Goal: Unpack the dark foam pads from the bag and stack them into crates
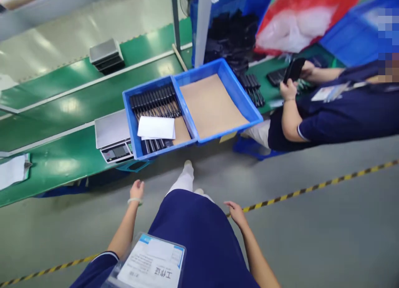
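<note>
A green work table (59, 165) runs ahead. On it sits a blue crate (165, 148) with rows of black bars (154, 105). The left hand (136, 190) and right hand (237, 214) hang open, holding nothing, well below the crate.

A plastic crate (187, 109) sits right of a digital scale (114, 134)

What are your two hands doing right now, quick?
Left hand: open, holding nothing.
Right hand: open, holding nothing.
</note>
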A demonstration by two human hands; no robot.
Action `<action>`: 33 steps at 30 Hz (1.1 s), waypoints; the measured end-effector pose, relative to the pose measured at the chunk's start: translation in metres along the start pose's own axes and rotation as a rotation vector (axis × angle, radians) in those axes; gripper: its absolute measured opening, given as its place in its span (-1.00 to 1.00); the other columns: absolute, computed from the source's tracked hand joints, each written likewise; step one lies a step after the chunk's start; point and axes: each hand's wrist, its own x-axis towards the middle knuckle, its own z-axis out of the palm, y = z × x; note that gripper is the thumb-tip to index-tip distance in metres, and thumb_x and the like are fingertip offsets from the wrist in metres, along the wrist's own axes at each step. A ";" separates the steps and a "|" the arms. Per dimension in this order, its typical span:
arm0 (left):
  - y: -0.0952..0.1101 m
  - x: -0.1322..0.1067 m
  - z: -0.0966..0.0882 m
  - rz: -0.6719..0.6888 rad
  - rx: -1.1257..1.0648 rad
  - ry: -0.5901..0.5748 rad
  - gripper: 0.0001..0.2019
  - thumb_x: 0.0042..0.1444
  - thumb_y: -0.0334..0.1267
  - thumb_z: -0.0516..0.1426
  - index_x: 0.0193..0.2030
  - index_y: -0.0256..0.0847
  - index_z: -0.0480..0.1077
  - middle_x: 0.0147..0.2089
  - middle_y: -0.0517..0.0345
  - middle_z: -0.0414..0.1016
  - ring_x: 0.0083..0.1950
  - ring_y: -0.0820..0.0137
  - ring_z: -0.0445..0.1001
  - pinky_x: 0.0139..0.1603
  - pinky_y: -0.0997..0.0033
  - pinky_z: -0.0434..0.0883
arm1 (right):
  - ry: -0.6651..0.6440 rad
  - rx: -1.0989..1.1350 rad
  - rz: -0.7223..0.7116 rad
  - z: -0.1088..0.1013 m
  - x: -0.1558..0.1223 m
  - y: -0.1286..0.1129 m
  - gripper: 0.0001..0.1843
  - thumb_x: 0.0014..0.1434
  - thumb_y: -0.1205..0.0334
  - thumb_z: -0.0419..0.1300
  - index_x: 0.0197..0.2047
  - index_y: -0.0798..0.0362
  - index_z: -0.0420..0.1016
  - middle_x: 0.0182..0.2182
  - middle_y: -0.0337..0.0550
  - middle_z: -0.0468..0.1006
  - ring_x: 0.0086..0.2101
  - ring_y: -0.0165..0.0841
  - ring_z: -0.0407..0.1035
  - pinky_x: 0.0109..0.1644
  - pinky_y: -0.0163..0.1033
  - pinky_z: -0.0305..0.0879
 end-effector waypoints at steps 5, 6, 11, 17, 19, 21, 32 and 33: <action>0.066 0.078 -0.047 -0.046 -0.164 0.433 -0.53 0.29 -0.15 -0.18 0.28 -0.30 0.01 0.23 -0.19 0.26 0.25 0.25 0.29 0.20 0.28 0.30 | 0.074 -0.124 -0.065 -0.058 0.069 -0.057 -0.64 -0.02 0.15 -0.05 -0.33 0.02 0.56 -0.34 -0.06 0.59 -0.24 -0.19 0.46 -0.09 -0.10 0.39; 0.076 0.091 -0.056 -0.043 -0.165 0.484 -0.53 0.29 -0.15 -0.19 0.28 -0.32 0.02 0.22 -0.20 0.27 0.24 0.24 0.29 0.20 0.26 0.30 | 0.082 -0.144 -0.090 -0.069 0.081 -0.070 -0.62 -0.01 0.12 -0.04 -0.29 0.03 0.56 -0.29 -0.03 0.59 -0.22 -0.18 0.45 -0.08 -0.10 0.38; 0.119 0.153 -0.093 0.005 -0.097 0.465 -0.52 0.21 -0.14 -0.03 0.21 -0.37 0.18 0.22 -0.24 0.26 0.29 0.12 0.19 0.30 0.15 0.16 | 0.301 -0.138 -0.272 -0.118 0.125 -0.131 -0.49 0.05 -0.04 -0.02 -0.11 0.09 0.53 -0.14 0.07 0.55 -0.23 -0.18 0.43 -0.07 -0.12 0.35; 0.152 0.210 -0.107 0.071 -0.038 0.325 -0.37 0.05 -0.10 0.14 0.26 -0.26 0.17 0.38 -0.24 -0.01 0.40 -0.07 -0.08 0.32 -0.08 0.05 | 0.458 -0.176 -0.342 -0.160 0.159 -0.178 -0.36 0.04 -0.14 -0.03 -0.07 0.19 0.50 -0.19 0.14 0.53 -0.35 -0.22 0.39 -0.20 -0.13 0.35; 0.155 0.219 -0.106 0.071 -0.028 0.275 -0.32 0.01 -0.10 0.17 0.28 -0.20 0.14 0.41 -0.20 -0.04 0.41 -0.07 -0.10 0.33 -0.09 0.02 | 0.453 -0.225 -0.336 -0.171 0.174 -0.186 -0.34 0.02 -0.14 -0.04 -0.07 0.21 0.50 -0.20 0.14 0.52 -0.36 -0.21 0.39 -0.22 -0.12 0.34; 0.156 0.224 -0.104 0.056 -0.018 0.239 -0.28 -0.01 -0.10 0.18 0.31 -0.16 0.10 0.43 -0.17 -0.08 0.42 -0.06 -0.14 0.34 -0.11 -0.03 | 0.436 -0.274 -0.332 -0.180 0.191 -0.191 -0.34 0.01 -0.14 -0.05 -0.06 0.21 0.50 -0.21 0.15 0.51 -0.35 -0.19 0.40 -0.24 -0.10 0.34; 0.163 0.223 -0.118 -0.017 0.046 0.202 -0.29 -0.09 -0.05 0.22 0.24 -0.07 0.18 0.40 -0.14 0.01 0.39 -0.17 -0.12 0.24 -0.42 -0.05 | 0.527 -0.528 -0.413 -0.230 0.253 -0.209 -0.39 0.00 -0.02 -0.04 -0.05 0.22 0.49 -0.15 0.27 0.47 -0.04 0.10 0.33 0.02 0.17 0.24; 0.162 0.223 -0.118 -0.023 0.048 0.204 -0.29 -0.10 -0.04 0.23 0.23 -0.06 0.18 0.39 -0.14 0.01 0.39 -0.18 -0.12 0.23 -0.42 -0.04 | 0.552 -0.545 -0.376 -0.236 0.256 -0.210 -0.38 -0.01 -0.01 -0.03 -0.04 0.23 0.49 -0.16 0.29 0.47 -0.04 0.12 0.32 0.01 0.20 0.24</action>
